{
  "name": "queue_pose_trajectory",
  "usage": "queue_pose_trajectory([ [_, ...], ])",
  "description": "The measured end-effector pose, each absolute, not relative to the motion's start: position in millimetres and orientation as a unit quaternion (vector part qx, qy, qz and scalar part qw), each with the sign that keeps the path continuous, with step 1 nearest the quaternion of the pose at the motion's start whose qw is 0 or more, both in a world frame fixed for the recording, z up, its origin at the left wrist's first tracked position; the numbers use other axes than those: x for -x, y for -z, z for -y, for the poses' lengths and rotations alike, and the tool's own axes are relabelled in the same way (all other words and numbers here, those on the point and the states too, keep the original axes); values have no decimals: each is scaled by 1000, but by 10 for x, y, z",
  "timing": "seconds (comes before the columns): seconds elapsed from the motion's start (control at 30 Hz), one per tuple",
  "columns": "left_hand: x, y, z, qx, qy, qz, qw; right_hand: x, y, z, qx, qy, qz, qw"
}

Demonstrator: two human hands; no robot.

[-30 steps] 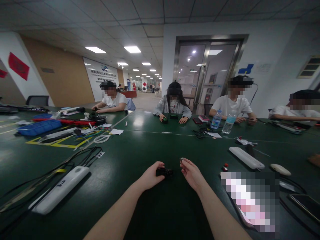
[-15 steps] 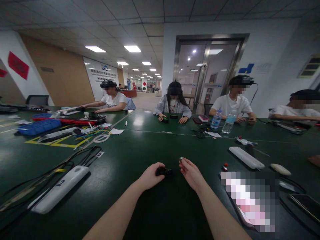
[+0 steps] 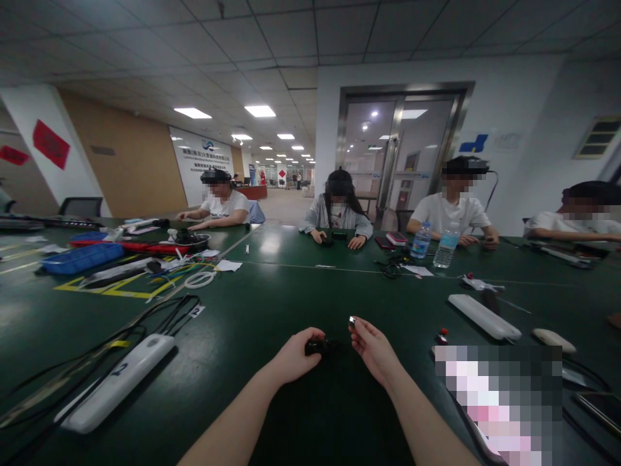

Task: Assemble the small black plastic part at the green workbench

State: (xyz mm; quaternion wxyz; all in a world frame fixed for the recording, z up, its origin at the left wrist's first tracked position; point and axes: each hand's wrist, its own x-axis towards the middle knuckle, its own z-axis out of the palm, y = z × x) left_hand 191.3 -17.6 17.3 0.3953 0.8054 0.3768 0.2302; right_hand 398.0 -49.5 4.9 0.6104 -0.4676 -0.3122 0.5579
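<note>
Near the middle of the dark green table, my left hand (image 3: 295, 357) is closed around a small black bundle (image 3: 326, 347) that looks like a coiled cable. Part of it sticks out past the fingertips on the right; the palm side is hidden. A short gap to the right, my right hand (image 3: 373, 349) pinches a small silver-ended piece, apparently a USB plug (image 3: 352, 321), between thumb and forefinger. Its metal end points up and away from me. Whether a cord joins the two things cannot be made out against the dark tabletop.
A white power strip (image 3: 123, 382) with black cables lies left. Another white strip (image 3: 485, 317), a white mouse (image 3: 553, 340) and a blurred-out phone-like object (image 3: 495, 408) are right. Across the table sit several people, with two water bottles (image 3: 444, 249) and a blue tray (image 3: 82, 259).
The view has tilted up slightly, so the scene sits lower. Both hands keep their holds; the silver end in my right hand is turned more into view.
</note>
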Motion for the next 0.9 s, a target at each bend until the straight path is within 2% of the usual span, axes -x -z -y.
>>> queue_pose_trajectory([
  [0.33,-1920,-87,148,-795,-246,-412,372,-3950,-33,486,478,-539,331,610],
  [0.63,-1918,-89,150,-795,-244,-387,399,-3955,-38,496,460,-550,331,613],
  [0.9,-1933,-113,146,-804,-254,-351,408,-3796,-101,549,507,-503,434,549],
])
